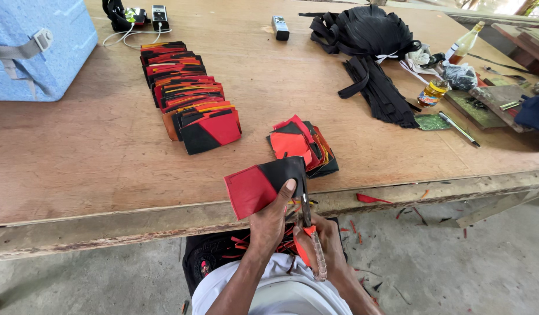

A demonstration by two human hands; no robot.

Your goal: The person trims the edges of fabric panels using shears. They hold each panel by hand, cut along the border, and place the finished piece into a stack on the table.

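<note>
My left hand point(270, 220) grips a flat red and black leather piece point(260, 185) by its lower edge, thumb on top, just in front of the table's near edge. My right hand point(323, 248) holds scissors point(309, 230) with orange and clear handles, the blades pointing up at the piece's right edge. A small heap of red, orange and black pieces point(301, 146) lies on the table just beyond. Farther left, a long overlapping row of similar pieces point(188, 96) runs away from me. Red trimmings lie on my lap.
The wooden table point(94, 151) carries a blue box point(36, 46) at far left, a pile of black strips point(371, 52), bottles point(434, 92), a pen point(459, 128), and small devices with a cable point(141, 20). Red scraps point(371, 199) dot the table edge and concrete floor.
</note>
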